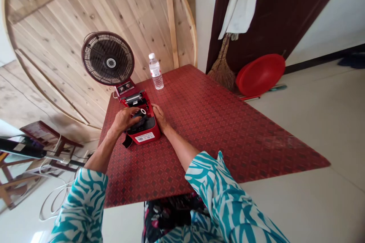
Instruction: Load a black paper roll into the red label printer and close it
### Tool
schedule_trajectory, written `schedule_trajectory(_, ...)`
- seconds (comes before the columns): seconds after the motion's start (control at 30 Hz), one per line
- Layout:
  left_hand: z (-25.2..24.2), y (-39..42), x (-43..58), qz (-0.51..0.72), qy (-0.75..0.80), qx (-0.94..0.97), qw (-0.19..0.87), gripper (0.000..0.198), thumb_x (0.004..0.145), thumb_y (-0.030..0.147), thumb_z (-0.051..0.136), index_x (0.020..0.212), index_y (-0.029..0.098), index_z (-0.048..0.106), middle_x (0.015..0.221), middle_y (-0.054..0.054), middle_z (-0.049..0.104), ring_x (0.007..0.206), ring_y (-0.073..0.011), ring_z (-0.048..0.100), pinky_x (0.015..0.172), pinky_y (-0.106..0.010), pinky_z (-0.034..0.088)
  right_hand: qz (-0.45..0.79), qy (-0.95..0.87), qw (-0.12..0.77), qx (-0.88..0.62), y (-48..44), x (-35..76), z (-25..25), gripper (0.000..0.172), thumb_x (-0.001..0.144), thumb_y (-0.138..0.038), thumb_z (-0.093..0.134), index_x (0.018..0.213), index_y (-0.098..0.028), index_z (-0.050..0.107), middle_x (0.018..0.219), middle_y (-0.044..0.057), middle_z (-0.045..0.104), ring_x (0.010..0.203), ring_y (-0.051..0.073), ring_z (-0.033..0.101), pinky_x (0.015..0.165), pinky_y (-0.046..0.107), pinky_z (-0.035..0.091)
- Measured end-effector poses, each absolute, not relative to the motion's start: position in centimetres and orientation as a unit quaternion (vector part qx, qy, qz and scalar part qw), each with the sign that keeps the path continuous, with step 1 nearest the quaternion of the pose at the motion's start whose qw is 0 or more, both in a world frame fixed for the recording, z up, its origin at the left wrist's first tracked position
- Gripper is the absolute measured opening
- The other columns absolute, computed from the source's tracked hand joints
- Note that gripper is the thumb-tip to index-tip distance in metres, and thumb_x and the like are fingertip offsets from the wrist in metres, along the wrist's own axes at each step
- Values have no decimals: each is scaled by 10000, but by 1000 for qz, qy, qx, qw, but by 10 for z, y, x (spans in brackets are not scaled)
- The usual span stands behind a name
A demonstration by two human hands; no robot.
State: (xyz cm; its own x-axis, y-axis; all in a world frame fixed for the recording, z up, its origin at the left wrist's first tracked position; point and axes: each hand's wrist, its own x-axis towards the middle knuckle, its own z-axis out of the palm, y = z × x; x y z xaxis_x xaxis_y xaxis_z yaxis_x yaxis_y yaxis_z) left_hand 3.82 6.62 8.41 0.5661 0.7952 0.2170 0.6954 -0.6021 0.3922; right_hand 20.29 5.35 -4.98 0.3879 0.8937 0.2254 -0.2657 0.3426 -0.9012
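Observation:
A red and black label printer [144,136] sits on the table with its lid [135,99] raised and a white sticker on its near face. My left hand [125,119] reaches into the printer from the left, fingers curled round a dark roll [139,122]. A white ring [143,111] shows beside those fingers. My right hand [159,115] rests along the printer's right side and steadies it, its fingertips partly hidden behind the wall. A black flap [127,141] sticks out at the printer's lower left.
The red patterned table [205,121] carries a dark red fan [108,59] behind the printer and a water bottle [156,72]. A round wooden panel [142,15] leans behind. Right of the table are a broom [222,66] and a red basin [262,76]; chairs and cables stand left.

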Motion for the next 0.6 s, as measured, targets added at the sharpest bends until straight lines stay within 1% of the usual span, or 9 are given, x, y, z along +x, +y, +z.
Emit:
schedule_trajectory(0.07,84,68,23,291,419,833,213,350,693,364,770,1009,217,743,905,-45,763,811,-218,703,766,-329,541,400,-384,722,-413,52,203,-49,419,885,-559,514,1153,-281,677,1251,24,697,1226,208,603,1155,414,410)
schedule_trajectory(0.13,86,75,4,407,414,763,283,459,674,422,787,1057,183,708,898,-52,744,768,-199,689,712,-319,541,401,-389,720,-411,50,204,-47,424,881,-566,523,1156,-282,676,1267,21,694,1243,206,596,1160,404,405)
schedule_trajectory(0.2,87,87,-16,504,410,695,309,563,636,429,811,1122,183,665,895,-41,727,754,-182,680,695,-304,534,402,-390,719,-412,48,205,-46,431,879,-571,529,1161,-280,675,1277,19,693,1253,202,591,1165,396,401)
schedule_trajectory(0.27,84,100,-34,547,424,649,316,590,584,407,828,1100,185,647,830,-17,706,720,-163,664,673,-279,519,405,-384,719,-415,48,205,-46,437,879,-575,527,1166,-278,671,1284,20,692,1259,202,588,1170,403,396)
schedule_trajectory(0.4,64,123,-49,524,501,597,344,488,545,365,790,956,184,599,720,23,655,581,-119,584,556,-227,450,405,-381,717,-420,47,206,-46,430,886,-566,522,1169,-277,669,1292,22,688,1258,203,591,1168,413,401)
schedule_trajectory(0.5,42,136,-47,469,569,611,287,425,540,311,778,878,178,557,657,44,613,570,-114,562,545,-216,425,404,-388,711,-424,44,207,-45,414,895,-550,520,1170,-280,670,1295,21,689,1250,205,599,1155,401,416)
schedule_trajectory(0.6,25,144,-44,405,602,647,235,413,534,309,802,819,186,529,645,43,604,625,-145,589,569,-237,444,397,-397,707,-430,42,208,-42,418,897,-557,515,1173,-281,667,1291,16,693,1251,205,598,1149,392,421)
